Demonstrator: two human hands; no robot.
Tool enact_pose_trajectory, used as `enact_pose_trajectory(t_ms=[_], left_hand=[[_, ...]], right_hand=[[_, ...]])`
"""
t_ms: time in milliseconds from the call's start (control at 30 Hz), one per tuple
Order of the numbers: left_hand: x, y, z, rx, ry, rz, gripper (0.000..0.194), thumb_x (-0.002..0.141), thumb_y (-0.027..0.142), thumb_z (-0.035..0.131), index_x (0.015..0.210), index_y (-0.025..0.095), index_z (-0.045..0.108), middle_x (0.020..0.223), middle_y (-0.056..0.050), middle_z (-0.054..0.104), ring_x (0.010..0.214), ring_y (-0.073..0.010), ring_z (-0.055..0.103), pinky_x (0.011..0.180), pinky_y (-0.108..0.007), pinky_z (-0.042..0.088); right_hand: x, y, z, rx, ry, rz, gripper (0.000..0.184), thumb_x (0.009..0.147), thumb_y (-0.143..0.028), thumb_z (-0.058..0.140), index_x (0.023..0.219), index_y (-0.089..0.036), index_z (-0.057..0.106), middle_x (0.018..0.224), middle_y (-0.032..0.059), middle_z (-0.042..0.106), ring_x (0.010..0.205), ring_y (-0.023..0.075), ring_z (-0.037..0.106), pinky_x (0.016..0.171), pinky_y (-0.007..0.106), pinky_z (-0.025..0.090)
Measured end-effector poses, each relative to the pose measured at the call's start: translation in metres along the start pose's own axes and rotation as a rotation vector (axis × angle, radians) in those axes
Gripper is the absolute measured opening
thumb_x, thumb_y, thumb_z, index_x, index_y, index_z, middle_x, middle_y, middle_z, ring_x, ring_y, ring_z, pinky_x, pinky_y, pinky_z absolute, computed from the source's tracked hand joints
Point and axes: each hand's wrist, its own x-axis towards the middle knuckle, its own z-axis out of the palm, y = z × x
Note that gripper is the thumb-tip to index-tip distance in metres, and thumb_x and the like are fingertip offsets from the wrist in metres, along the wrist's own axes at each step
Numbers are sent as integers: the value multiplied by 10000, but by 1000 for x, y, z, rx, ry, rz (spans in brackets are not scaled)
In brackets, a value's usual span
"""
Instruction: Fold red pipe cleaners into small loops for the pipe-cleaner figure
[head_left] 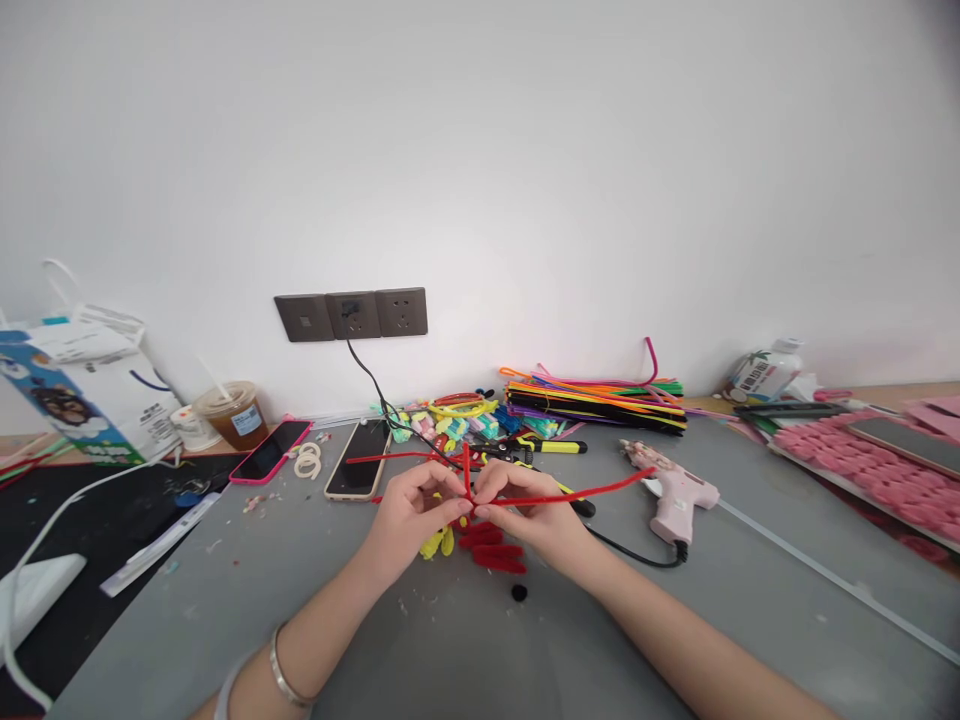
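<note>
Both hands meet over the middle of the grey table, pinching red pipe cleaners [600, 490] where several strands cross. My left hand [416, 510] is closed, thumb and fingertips on the joint. My right hand [529, 510] closes on the same joint from the other side. One strand stands upright between the hands, a long one reaches out to the right and another to the left. Just below the fingers lie short folded red pipe cleaner pieces [497, 556], with yellow pieces [433, 543] to their left. A small black pompom [519, 593] rests nearer to me.
A pink glue gun [675, 495] lies on the right, a long glue stick behind it. Yellow-black pliers [551, 447] and a pipe cleaner bundle [592, 400] lie beyond the hands. Two phones [358, 462] and a drink cup [234, 415] are left, a pink keyboard [862, 465] far right.
</note>
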Motion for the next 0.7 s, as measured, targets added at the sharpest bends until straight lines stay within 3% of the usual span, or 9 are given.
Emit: enact_pose_trajectory(t_ms=[300,433,700], left_hand=[[0,5,2,-101,128,-135,327,668,407,858,738,162,652,642,30,574,542,-62,466,487,-165,378],[-2,5,2,-167,65,-213,330,700,402,842,763,162,625,597,64,533,430,-21,355,406,-153,269],[-5,9,5,-175,-118,-296,283,713,338,840,739,154,627,533,76,521,387,-21,388,384,-151,308]], right_hand=[[2,-9,-5,130,39,176,185,870,-365,736,863,-196,663,813,36,713,764,173,692,708,286,560],[3,-8,-6,178,80,175,227,866,-413,731,844,-194,675,775,29,700,722,170,694,693,289,577],[6,-12,-13,186,75,156,182,835,-367,772,837,-204,691,724,-4,645,635,133,592,622,256,515]])
